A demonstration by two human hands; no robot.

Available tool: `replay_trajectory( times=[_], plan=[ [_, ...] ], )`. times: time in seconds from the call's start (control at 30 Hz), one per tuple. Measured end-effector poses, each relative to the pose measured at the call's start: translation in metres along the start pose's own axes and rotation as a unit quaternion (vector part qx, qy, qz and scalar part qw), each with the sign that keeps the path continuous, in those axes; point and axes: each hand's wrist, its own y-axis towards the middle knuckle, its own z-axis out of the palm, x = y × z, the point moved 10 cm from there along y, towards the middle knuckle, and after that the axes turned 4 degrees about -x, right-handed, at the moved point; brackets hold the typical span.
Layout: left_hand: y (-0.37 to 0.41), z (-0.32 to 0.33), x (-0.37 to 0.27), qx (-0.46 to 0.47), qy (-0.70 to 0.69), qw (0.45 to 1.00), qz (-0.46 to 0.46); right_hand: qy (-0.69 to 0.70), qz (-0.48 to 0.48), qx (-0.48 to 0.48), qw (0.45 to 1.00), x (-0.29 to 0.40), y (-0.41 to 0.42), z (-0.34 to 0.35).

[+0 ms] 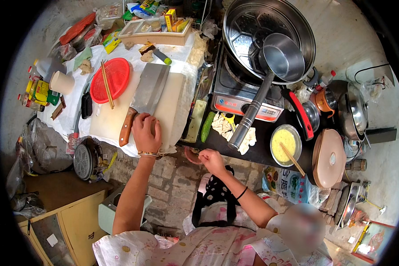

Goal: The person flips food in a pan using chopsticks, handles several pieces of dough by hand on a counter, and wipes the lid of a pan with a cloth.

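A cleaver [151, 88] with a wooden handle [128, 126] lies flat on a white cutting board [173, 103]. Against its heel and handle rests my left hand [147, 133], palm down and fingers bent; what is beneath the fingers is hidden. My right hand [212, 161] hangs in front of the counter edge, its fingers curled together and nothing visible in them. Just left of it shows the rim of a reddish bin [192, 156], low down. A red plastic strainer [110, 79] overlaps the board's far left corner, with a pair of wooden chopsticks [107, 87] across it.
A cucumber [207, 127], a yellow peeler [231, 121] on a pale cloth [221, 126], and a bowl of yellow egg mixture [284, 141] sit along the counter. A gas stove [249, 104] carries a steamer pot [244, 20]; a ladle [281, 56] lies across it, handle overhanging the front.
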Motion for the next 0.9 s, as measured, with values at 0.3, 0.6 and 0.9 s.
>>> replay_trajectory(
  times=[0.3, 0.6, 0.9],
  plan=[
    [-0.001, -0.001, -0.002, -0.012, -0.009, 1.000, 0.012, 0.013, 0.039, 0.016, 0.999, -0.005, -0.006, -0.003],
    [-0.002, -0.001, -0.004, 0.003, 0.007, 1.000, 0.016, 0.022, 0.134, -0.051, 0.989, -0.065, -0.088, -0.084],
    [-0.002, 0.006, -0.007, 0.017, 0.031, 0.998, 0.046, -0.074, 0.267, -0.036, 0.960, -0.148, -0.180, -0.134]
  ],
)
